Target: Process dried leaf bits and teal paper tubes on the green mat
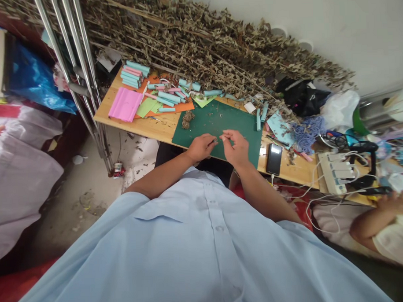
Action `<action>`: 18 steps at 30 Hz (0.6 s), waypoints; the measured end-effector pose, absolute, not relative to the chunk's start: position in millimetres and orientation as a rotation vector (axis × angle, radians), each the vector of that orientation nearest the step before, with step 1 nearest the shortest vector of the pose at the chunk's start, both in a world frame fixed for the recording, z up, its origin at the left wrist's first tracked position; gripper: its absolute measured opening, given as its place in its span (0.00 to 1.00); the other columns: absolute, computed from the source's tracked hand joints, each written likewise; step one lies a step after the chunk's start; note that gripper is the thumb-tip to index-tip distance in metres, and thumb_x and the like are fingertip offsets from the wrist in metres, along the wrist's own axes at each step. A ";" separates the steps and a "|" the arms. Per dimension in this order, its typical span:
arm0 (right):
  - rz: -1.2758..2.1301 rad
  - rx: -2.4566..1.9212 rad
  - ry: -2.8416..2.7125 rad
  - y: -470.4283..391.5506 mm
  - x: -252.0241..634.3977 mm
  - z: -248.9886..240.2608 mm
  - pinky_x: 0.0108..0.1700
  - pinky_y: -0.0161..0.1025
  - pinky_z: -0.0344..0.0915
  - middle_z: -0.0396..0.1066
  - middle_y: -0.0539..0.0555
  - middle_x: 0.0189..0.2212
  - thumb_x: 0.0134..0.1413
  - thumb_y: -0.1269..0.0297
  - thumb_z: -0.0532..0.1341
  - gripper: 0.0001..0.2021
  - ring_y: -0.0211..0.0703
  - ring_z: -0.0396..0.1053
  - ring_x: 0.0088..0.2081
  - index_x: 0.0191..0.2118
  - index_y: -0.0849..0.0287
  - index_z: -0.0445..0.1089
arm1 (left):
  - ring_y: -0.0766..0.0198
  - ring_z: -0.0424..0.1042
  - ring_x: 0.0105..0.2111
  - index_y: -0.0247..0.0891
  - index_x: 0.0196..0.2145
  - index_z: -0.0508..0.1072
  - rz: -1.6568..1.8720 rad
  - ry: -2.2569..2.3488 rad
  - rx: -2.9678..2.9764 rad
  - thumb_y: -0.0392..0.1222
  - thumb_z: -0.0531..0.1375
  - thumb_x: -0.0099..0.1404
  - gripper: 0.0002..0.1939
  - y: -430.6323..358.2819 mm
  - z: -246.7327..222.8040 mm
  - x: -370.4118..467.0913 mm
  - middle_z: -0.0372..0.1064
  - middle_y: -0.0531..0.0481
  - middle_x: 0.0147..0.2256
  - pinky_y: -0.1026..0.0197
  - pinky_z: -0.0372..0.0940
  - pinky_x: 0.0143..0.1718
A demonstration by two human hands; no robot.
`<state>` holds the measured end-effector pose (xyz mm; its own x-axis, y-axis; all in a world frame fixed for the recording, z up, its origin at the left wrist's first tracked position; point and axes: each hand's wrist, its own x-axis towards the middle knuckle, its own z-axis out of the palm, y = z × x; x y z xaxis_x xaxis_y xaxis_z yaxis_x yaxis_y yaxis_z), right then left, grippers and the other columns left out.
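Both hands meet over the near edge of a green mat [233, 119], fingertips just apart. The left hand [201, 147] has thumb and fingers drawn together on what seems to be a small greyish bit [216, 141], which sits at its fingertips, at about 2 o'clock from the palm. The right hand [236, 148] is bent with thumb and fingertips close; I cannot tell whether anything is between them. A brown dried clump [187, 119] lies on the mat at 10 o'clock from the hands.

The mat lies on a wooden table [163, 128]. Farther out at 10 o'clock are blue and pink paper rolls [168, 98]; a pink sheet [125, 104] lies between 9 and 10. Dried plants [197, 41] stretch along the wall [342, 22] at 12. Toward 3 to 4 are a phone [273, 159] and a white power strip [332, 173], with another person's arm [369, 226] at 4. Metal poles [76, 80] stand at 10, beyond the table's end.
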<state>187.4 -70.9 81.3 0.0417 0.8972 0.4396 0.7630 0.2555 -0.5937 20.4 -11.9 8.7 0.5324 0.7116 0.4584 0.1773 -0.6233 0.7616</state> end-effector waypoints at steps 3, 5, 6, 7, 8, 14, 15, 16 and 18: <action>0.322 -1.492 -1.764 -74.1 188.8 78.4 0.57 0.52 0.75 0.82 0.58 0.47 0.72 0.59 0.57 0.14 0.50 0.81 0.49 0.56 0.54 0.72 | 0.59 0.74 0.41 0.36 0.41 0.77 1.024 0.729 2.118 0.45 0.55 0.78 0.14 -11.7 8.3 20.2 0.75 0.43 0.37 0.57 0.69 0.46; 0.350 -1.473 -1.819 -76.2 188.3 77.6 0.58 0.52 0.75 0.82 0.58 0.49 0.72 0.60 0.56 0.14 0.50 0.81 0.51 0.57 0.54 0.72 | 0.58 0.74 0.41 0.35 0.41 0.77 1.025 0.726 2.120 0.44 0.55 0.78 0.14 -11.7 8.1 20.2 0.75 0.43 0.37 0.57 0.69 0.45; 0.340 -1.469 -1.841 -77.1 187.9 77.5 0.58 0.52 0.75 0.82 0.58 0.49 0.73 0.60 0.56 0.14 0.50 0.81 0.51 0.57 0.53 0.72 | 0.58 0.74 0.40 0.35 0.41 0.77 1.027 0.722 2.120 0.44 0.54 0.78 0.14 -11.8 8.1 20.2 0.75 0.43 0.37 0.57 0.69 0.45; 0.319 -1.464 -1.856 -77.9 187.6 77.6 0.58 0.52 0.75 0.82 0.58 0.49 0.73 0.60 0.56 0.14 0.50 0.81 0.51 0.57 0.53 0.73 | 0.58 0.74 0.41 0.35 0.42 0.77 1.028 0.717 2.120 0.43 0.54 0.78 0.14 -11.9 8.2 20.3 0.75 0.42 0.37 0.57 0.69 0.45; 0.293 -1.459 -1.866 -78.5 187.4 77.9 0.58 0.52 0.75 0.82 0.57 0.48 0.73 0.60 0.56 0.14 0.50 0.81 0.51 0.57 0.53 0.73 | 0.58 0.74 0.41 0.35 0.43 0.78 1.029 0.716 2.118 0.43 0.54 0.78 0.14 -11.9 8.2 20.3 0.75 0.42 0.38 0.57 0.69 0.45; 0.155 -1.453 -2.031 -80.7 189.7 79.6 0.57 0.53 0.76 0.82 0.59 0.48 0.71 0.64 0.55 0.15 0.53 0.80 0.51 0.56 0.53 0.76 | 0.59 0.74 0.41 0.36 0.43 0.78 1.036 0.717 2.110 0.43 0.53 0.78 0.14 -11.6 6.3 21.1 0.76 0.43 0.37 0.57 0.69 0.45; 0.137 -1.461 -2.073 -80.9 190.2 79.7 0.57 0.54 0.76 0.82 0.59 0.48 0.71 0.64 0.55 0.16 0.54 0.79 0.51 0.55 0.53 0.76 | 0.59 0.74 0.40 0.36 0.43 0.78 1.041 0.715 2.111 0.43 0.54 0.77 0.14 -11.5 5.6 21.3 0.76 0.43 0.37 0.58 0.69 0.45; 0.123 -1.468 -2.103 -81.0 190.5 79.7 0.58 0.55 0.76 0.82 0.60 0.49 0.70 0.65 0.56 0.16 0.54 0.79 0.52 0.55 0.53 0.77 | 0.59 0.74 0.41 0.36 0.42 0.78 1.042 0.715 2.111 0.43 0.54 0.77 0.14 -11.5 5.1 21.5 0.76 0.43 0.38 0.58 0.69 0.45; 0.120 -1.473 -2.118 -80.8 190.6 79.7 0.58 0.56 0.76 0.82 0.60 0.48 0.69 0.65 0.56 0.16 0.55 0.79 0.52 0.55 0.53 0.77 | 0.59 0.74 0.41 0.36 0.42 0.78 1.037 0.724 2.110 0.42 0.54 0.77 0.13 -11.6 5.0 21.6 0.76 0.43 0.38 0.58 0.69 0.45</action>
<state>190.6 -80.8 79.7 -0.2465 0.8891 0.3857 0.8397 0.3946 -0.3731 21.6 -11.6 5.0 0.5302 0.7141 0.4571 0.1828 -0.6227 0.7608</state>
